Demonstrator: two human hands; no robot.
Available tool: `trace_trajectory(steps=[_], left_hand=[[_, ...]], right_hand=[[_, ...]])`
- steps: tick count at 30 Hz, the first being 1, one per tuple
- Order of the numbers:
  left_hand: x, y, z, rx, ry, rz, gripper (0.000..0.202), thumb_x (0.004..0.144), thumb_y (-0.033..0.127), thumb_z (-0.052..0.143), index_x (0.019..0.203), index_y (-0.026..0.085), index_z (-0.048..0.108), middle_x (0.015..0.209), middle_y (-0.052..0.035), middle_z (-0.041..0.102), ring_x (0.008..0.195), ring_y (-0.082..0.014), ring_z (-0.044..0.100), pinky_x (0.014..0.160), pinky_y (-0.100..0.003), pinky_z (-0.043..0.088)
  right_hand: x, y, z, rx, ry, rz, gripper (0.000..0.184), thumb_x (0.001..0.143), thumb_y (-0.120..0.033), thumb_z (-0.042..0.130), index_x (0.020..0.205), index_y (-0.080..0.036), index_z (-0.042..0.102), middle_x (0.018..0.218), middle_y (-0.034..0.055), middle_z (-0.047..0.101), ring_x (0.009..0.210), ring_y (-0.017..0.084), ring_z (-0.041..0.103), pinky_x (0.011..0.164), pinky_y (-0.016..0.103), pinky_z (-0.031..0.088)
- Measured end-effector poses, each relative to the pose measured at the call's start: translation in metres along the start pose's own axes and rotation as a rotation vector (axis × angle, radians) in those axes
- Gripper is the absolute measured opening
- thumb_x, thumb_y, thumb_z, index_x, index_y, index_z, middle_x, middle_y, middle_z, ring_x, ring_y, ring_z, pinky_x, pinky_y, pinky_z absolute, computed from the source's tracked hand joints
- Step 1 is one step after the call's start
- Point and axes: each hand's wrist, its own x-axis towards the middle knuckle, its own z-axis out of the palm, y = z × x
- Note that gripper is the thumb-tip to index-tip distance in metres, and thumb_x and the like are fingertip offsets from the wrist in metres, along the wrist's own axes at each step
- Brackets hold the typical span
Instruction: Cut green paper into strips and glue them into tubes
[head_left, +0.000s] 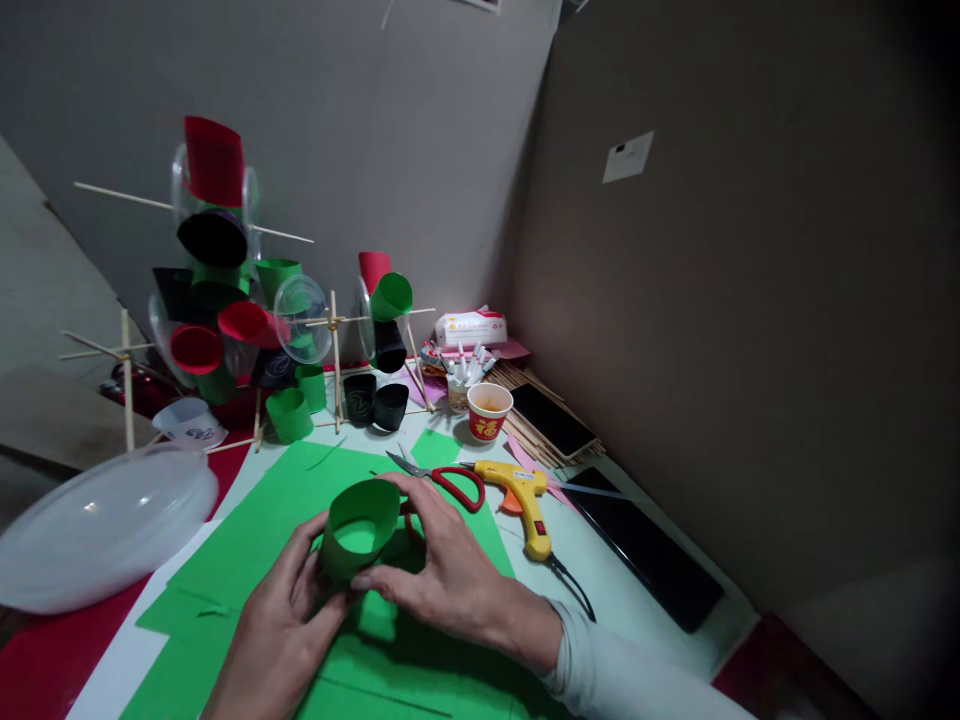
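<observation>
Between my two hands is a green paper cup shape, a curved ring of paper, held tilted above green paper sheets. My left hand grips its left side and underside. On its right, my right hand pinches the wall, thumb at the near side and fingers at the far rim. Just beyond the right hand lie red-handled scissors, partly hidden by it. A yellow hot glue gun rests on its side to the right, its cord running toward me.
At the back left stands a stick frame with clear discs and red, green and black paper cups. A white oval lid or tray lies left. Toward the right are a red paper cup, a phone and a black flat device.
</observation>
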Motion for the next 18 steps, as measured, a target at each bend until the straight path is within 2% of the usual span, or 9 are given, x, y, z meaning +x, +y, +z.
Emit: trace_trajectory(steps=[5,9,10,12,14,18], left_hand=[[0.0,0.003,-0.005,0.096,-0.015,0.037,0.068,0.057,0.043,0.093,0.117,0.026,0.066,0.143,-0.0126,0.068,0.14,-0.039,0.057,0.118,-0.044,0.046],[0.009,-0.002,-0.018,0.145,-0.072,-0.015,0.073,0.05,0.056,0.095,0.11,0.025,0.068,0.122,-0.0167,0.077,0.132,-0.0457,0.063,0.109,-0.052,0.056],[0.011,-0.005,-0.023,0.184,-0.11,-0.02,0.07,0.054,0.059,0.094,0.109,0.025,0.068,0.119,-0.0153,0.079,0.127,-0.0447,0.067,0.107,-0.051,0.057],[0.017,-0.014,-0.031,0.265,-0.09,0.05,0.057,0.059,0.065,0.09,0.096,0.026,0.068,0.106,-0.0121,0.081,0.119,-0.0421,0.072,0.108,-0.048,0.057],[0.02,-0.023,-0.037,0.283,-0.126,0.037,0.056,0.06,0.065,0.09,0.094,0.026,0.068,0.101,-0.0105,0.082,0.116,-0.0405,0.073,0.103,-0.043,0.06],[0.018,-0.025,-0.036,0.127,-0.142,-0.08,0.069,0.057,0.063,0.095,0.109,0.025,0.067,0.105,-0.0101,0.083,0.109,-0.0384,0.077,0.087,-0.037,0.067]], right_hand=[[0.0,-0.002,-0.002,0.024,-0.007,-0.085,0.069,0.085,-0.032,0.083,0.145,-0.013,0.054,0.138,0.0157,0.067,0.128,0.028,0.063,0.111,0.042,0.051],[-0.001,-0.003,-0.007,-0.03,-0.063,-0.041,0.074,0.083,-0.031,0.085,0.148,-0.015,0.052,0.138,0.0151,0.066,0.13,0.029,0.062,0.113,0.042,0.049],[-0.001,-0.003,-0.008,-0.037,-0.106,-0.019,0.076,0.084,-0.032,0.084,0.15,-0.017,0.051,0.14,0.0145,0.065,0.132,0.029,0.061,0.114,0.042,0.048],[-0.001,-0.004,-0.011,-0.032,-0.199,-0.004,0.078,0.087,-0.034,0.082,0.155,-0.021,0.047,0.147,0.0129,0.063,0.136,0.028,0.058,0.117,0.042,0.046],[-0.002,-0.006,-0.012,-0.017,-0.258,-0.032,0.079,0.088,-0.031,0.08,0.158,-0.021,0.044,0.151,0.0126,0.06,0.139,0.028,0.056,0.119,0.04,0.043],[-0.001,-0.009,-0.013,-0.037,-0.269,0.0,0.084,0.088,-0.034,0.08,0.161,-0.02,0.039,0.152,0.0139,0.058,0.138,0.029,0.056,0.116,0.04,0.046]])
